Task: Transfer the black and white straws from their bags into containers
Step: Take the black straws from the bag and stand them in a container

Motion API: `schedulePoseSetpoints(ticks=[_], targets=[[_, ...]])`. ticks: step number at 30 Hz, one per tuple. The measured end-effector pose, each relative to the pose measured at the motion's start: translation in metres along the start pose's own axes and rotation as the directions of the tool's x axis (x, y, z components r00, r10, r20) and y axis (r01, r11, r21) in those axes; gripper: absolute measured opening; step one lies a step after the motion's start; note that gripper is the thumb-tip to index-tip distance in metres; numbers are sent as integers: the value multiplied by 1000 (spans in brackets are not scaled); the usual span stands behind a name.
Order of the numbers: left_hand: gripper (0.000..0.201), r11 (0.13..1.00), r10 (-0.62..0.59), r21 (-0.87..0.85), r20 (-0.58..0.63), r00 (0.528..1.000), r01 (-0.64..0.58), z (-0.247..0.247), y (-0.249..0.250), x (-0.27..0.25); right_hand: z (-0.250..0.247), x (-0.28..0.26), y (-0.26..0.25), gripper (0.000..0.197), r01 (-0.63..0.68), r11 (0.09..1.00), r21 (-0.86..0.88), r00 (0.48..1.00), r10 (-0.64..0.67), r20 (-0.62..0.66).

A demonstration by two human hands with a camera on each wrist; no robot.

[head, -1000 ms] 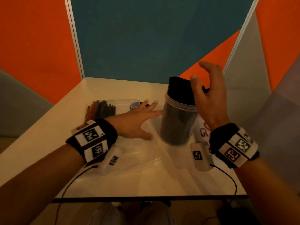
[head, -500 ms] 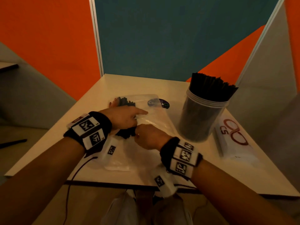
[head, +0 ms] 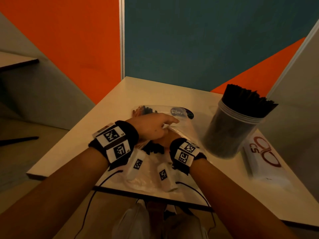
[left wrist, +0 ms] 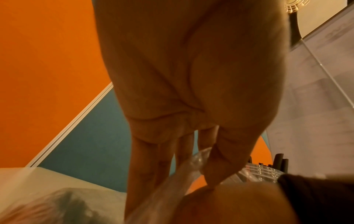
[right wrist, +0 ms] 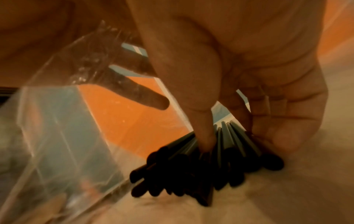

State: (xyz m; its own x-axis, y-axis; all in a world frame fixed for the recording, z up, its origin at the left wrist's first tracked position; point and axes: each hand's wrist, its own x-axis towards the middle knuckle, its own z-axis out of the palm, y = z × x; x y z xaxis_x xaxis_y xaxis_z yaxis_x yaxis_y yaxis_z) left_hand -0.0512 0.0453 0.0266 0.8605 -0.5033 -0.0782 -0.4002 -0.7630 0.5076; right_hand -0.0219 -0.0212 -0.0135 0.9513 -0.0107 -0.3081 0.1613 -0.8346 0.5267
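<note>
A clear plastic bag [head: 183, 130] lies flat in the middle of the table, with black straws [head: 153, 149] sticking out of its near end. My left hand [head: 164, 125] pinches the bag's upper film [left wrist: 201, 157] and lifts it. Beneath it, my right hand [head: 165, 140] reaches into the bag's mouth. In the right wrist view its thumb and curled fingers [right wrist: 283, 136] grip the bundle of black straws [right wrist: 191, 166]. A clear round container [head: 231, 131], packed with upright black straws, stands to the right, apart from both hands.
A white packet with a red logo [head: 264, 156] lies at the right, beside the container. Orange, teal and grey partition panels close in the table's far side and right side. The table's front edge [head: 155, 194] runs just under my wrists.
One second ago my right hand was at the top of the container; it has since come left and down into the bag's mouth. My left hand went from lying flat to pinching the film.
</note>
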Motion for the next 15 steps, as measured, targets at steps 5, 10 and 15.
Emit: schedulePoseSetpoints(ticks=[5,10,15], targets=[[51,1000,-16,-16,-13,1000,15,4,-4,1,-7,10,-6,33,7,970,-241,994,20,107],[51,998,-20,-64,0,1000,20,6,-8,2,-12,-1,-19,26,42,966,-254,969,23,246],[51,996,-18,-87,14,1000,20,7,-10,2,-1,5,-17,27,84,996,37,951,-92,297]])
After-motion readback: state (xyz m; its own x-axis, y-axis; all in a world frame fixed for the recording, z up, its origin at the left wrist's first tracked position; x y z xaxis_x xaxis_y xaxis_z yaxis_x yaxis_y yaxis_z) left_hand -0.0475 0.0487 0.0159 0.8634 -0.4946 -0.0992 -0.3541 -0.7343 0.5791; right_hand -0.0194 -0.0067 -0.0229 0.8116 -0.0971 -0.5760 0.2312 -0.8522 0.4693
